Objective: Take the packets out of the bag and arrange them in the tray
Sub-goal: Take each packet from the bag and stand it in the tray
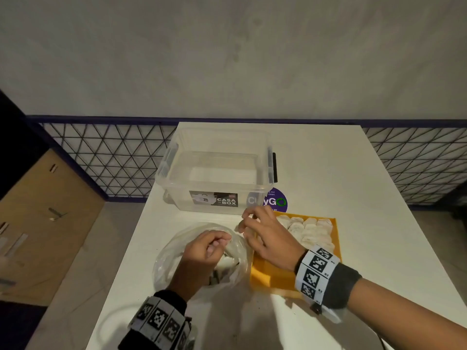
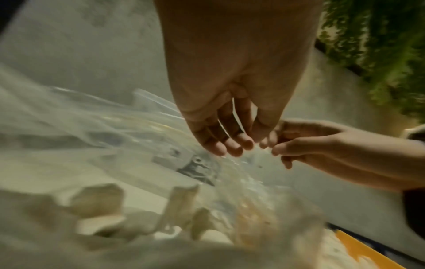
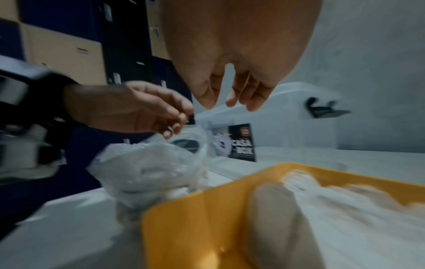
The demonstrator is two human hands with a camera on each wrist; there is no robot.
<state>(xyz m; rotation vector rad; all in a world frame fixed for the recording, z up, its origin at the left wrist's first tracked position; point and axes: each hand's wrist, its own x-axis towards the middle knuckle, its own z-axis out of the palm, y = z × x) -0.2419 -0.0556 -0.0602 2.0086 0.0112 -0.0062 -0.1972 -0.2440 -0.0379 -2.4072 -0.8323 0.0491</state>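
A clear plastic bag (image 1: 166,258) (image 2: 92,127) (image 3: 147,163) stands open on the white table, with several white packets (image 1: 225,263) (image 2: 98,200) inside. Over its mouth, my left hand (image 1: 219,245) (image 2: 239,145) (image 3: 177,125) has curled fingers that pinch the bag's rim. To the bag's right lies an orange tray (image 1: 265,274) (image 3: 195,227) (image 2: 363,251) with rows of white packets (image 1: 310,228) (image 3: 345,218) in its far part. My right hand (image 1: 249,223) (image 3: 227,103) (image 2: 273,147) hovers over the tray's left edge beside the bag, fingers loosely bent and holding nothing.
A clear storage box (image 1: 214,173) with a black label stands behind the bag and tray, beside a purple round sticker (image 1: 276,200). The table (image 1: 353,198) stretches bare to the right. A wire-mesh fence (image 1: 113,160) runs behind, and cardboard boxes (image 1: 38,210) sit at the left.
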